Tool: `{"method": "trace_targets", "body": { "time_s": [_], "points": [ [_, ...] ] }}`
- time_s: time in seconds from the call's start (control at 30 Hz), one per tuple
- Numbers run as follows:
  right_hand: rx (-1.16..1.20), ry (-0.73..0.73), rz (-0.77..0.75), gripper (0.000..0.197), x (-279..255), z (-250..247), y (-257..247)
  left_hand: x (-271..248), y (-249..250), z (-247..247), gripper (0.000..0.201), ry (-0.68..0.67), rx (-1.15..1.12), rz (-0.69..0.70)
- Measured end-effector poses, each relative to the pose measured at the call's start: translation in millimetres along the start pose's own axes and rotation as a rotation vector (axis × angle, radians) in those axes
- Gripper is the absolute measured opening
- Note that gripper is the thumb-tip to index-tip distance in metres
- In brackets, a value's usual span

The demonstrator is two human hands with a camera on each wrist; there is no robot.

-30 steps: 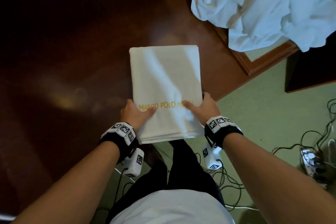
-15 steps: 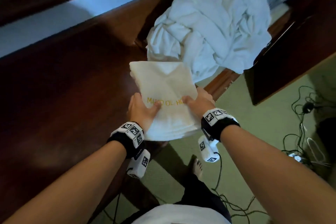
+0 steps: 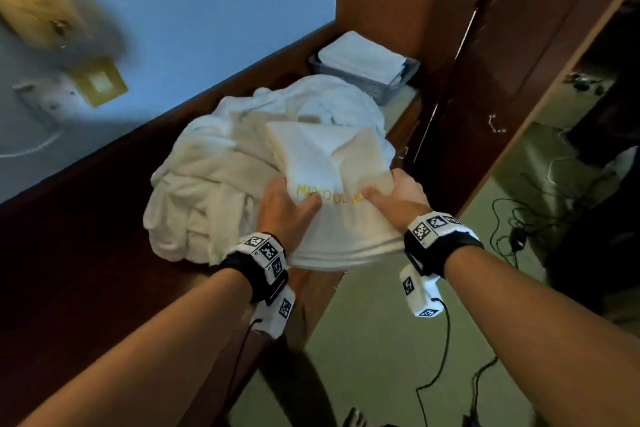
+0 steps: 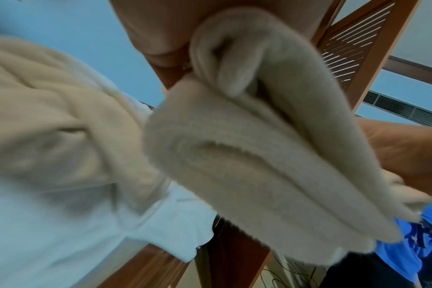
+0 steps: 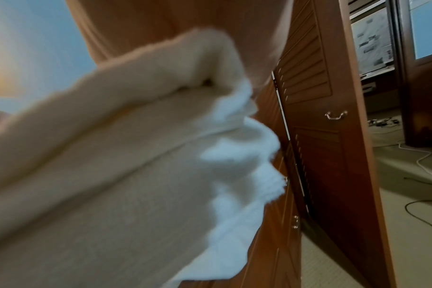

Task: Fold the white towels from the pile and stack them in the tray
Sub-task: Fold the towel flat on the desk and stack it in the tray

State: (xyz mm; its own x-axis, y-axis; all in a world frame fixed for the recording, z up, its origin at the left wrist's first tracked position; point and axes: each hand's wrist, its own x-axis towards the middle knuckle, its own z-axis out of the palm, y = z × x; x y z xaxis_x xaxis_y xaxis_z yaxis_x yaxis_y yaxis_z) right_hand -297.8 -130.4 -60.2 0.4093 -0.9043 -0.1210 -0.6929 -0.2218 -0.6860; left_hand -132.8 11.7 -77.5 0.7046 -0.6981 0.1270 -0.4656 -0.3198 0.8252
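A folded white towel with yellow lettering is held in the air over the pile of loose white towels. My left hand grips its near left edge, thumb on top. My right hand grips the near right edge the same way. The folded towel fills the left wrist view, its layered edge showing. The same towel covers most of the right wrist view. At the far end of the counter stands a grey tray with folded white towels stacked in it.
The dark wooden counter runs along a blue wall. A louvred wooden wardrobe door rises right of the tray. Black cables trail over the green floor at right.
The folded towel has been lifted off the counter and carried right, over the loose pile. The view has swung right, so the tray now shows. Both hands keep their grip.
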Motion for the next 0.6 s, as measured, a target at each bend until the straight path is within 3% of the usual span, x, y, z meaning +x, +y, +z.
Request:
{"method": "trace_targets", "body": {
  "time_s": [0.1,0.3,0.47,0.6],
  "points": [
    [-0.018,-0.005,0.021,0.052,46.4,-38.8,23.0,37.2,29.1,51.6,0.042,-0.069,-0.017,0.028],
    [-0.051,0.010,0.058,0.047,132.2,-87.5,64.0,108.0,59.1,138.8,0.068,-0.147,-0.081,0.035],
    [-0.055,0.050,0.099,0.042,219.2,-110.2,80.4,182.7,77.7,198.4,0.041,-0.192,-0.091,0.017],
    [-0.055,0.074,0.115,0.040,302.7,-127.8,79.9,259.2,92.2,242.1,0.053,-0.189,-0.138,0.025]
  ]
}}
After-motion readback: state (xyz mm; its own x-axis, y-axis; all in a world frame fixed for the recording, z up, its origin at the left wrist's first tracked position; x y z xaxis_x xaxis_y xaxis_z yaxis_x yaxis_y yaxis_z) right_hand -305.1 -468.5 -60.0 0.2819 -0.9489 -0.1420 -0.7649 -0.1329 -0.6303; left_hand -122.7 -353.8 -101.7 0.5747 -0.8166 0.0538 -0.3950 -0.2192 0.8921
